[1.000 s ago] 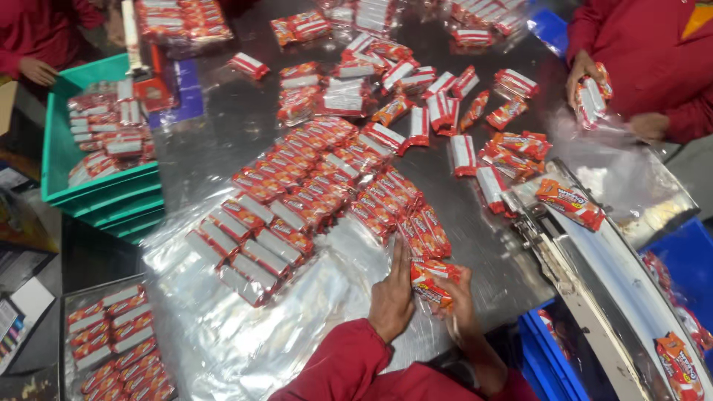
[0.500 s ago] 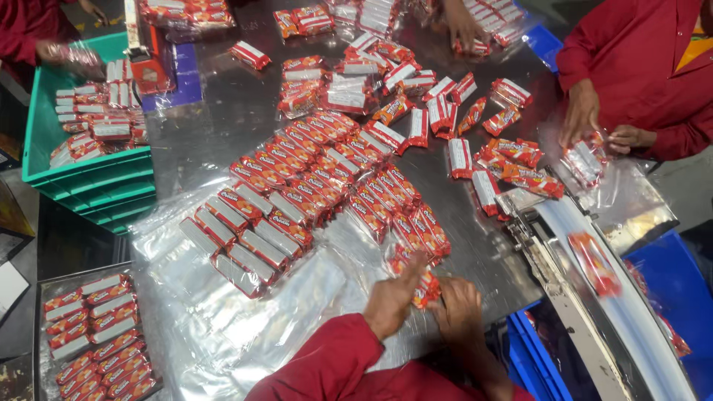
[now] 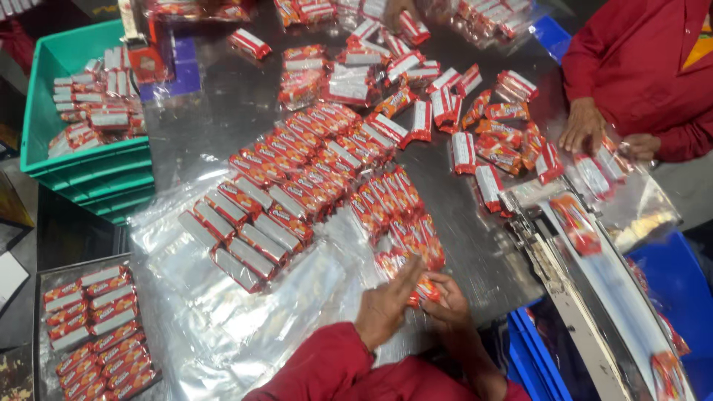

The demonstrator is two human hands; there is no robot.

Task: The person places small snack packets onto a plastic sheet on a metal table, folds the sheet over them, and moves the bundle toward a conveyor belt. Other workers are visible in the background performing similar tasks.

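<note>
My left hand [image 3: 384,306] and my right hand [image 3: 448,298] meet at the near edge of a steel table [image 3: 238,111]. Both hold a small stack of red snack packets [image 3: 425,288], which is partly hidden by the fingers. Just beyond them lie rows of the same red and silver packets [image 3: 312,186], laid side by side. Clear plastic bags [image 3: 245,297] are spread flat to the left of my hands. My sleeves are red.
A green crate [image 3: 82,160] with packets stands at the left. A grey tray [image 3: 93,327] of packets sits lower left. A conveyor [image 3: 594,275] carrying a packet runs along the right. A person in red [image 3: 631,67] handles bagged packets at the right. Blue bins [image 3: 535,356] lie below.
My hands have drawn back from the packet rows toward me, closing together on a small stack. The person at the right has lowered both hands onto a bag.
</note>
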